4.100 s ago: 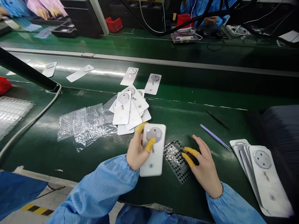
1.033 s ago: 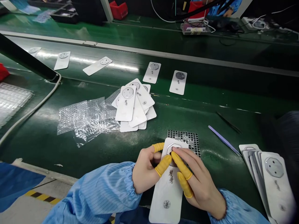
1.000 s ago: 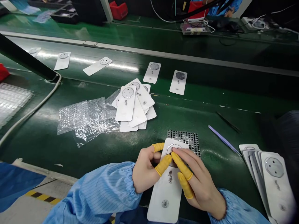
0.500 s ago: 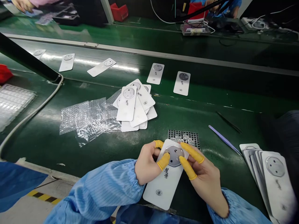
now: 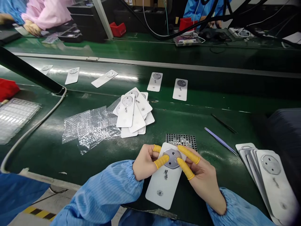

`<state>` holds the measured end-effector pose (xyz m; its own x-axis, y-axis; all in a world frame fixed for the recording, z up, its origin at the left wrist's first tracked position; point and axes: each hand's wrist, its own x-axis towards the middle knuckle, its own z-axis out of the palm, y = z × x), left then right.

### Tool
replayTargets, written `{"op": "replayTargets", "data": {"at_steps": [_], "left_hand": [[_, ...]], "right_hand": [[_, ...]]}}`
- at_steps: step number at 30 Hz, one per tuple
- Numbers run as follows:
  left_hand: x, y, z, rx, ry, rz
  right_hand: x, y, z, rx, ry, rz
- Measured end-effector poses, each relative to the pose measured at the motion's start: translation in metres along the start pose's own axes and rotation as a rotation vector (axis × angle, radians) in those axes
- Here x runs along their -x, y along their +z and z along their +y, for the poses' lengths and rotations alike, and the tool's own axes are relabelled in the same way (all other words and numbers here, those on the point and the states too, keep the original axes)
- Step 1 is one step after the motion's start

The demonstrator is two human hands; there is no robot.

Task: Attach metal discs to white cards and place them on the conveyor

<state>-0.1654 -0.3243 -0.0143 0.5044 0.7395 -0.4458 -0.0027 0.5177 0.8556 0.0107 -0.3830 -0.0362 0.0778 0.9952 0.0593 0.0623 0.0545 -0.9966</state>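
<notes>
A white panel [image 5: 162, 188] with a grey octagonal plate near its top end is held between both hands, just above the front edge of the bench. My left hand [image 5: 147, 161] grips its left side, the thumb in a yellow finger cot pressing on the grey plate. On the right side my right hand [image 5: 202, 172] pinches the upper corner, thumb on the plate's edge and a finger along the top. Right behind the panel lies a sheet of small black dots [image 5: 182, 139]. Of the plate, three small dark holes show.
Stacked white panels [image 5: 125, 116] lie beside clear bubble bags [image 5: 94, 128]. More panels [image 5: 271, 182] fan out at the right, near purple tweezers [image 5: 221, 141] and dark tweezers [image 5: 224, 124]. Single panels [image 5: 180, 89] lie along the back strip. A black post [image 5: 30, 70] slants at left. People sit across.
The camera view has tilted up slightly, so the bench items appear shifted. Both hands still hold the panel, with only slight finger movement.
</notes>
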Motion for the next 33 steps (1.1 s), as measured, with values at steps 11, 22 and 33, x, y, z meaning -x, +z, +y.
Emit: {"op": "replayTargets", "data": {"at_steps": [11,22,33], "left_hand": [[-0.005,-0.006,-0.001,0.018,-0.012,-0.069],[0.009,0.012,0.005,-0.168,0.081,0.048],[0.003,0.021,0.013,-0.128,0.024,-0.065]], "right_hand": [[-0.012,-0.001,0.0,-0.163,0.002,-0.025],[-0.002,-0.008,-0.01,-0.131,-0.044,-0.067],[-0.001,-0.019,-0.018,-0.315,0.0,-0.016]]}}
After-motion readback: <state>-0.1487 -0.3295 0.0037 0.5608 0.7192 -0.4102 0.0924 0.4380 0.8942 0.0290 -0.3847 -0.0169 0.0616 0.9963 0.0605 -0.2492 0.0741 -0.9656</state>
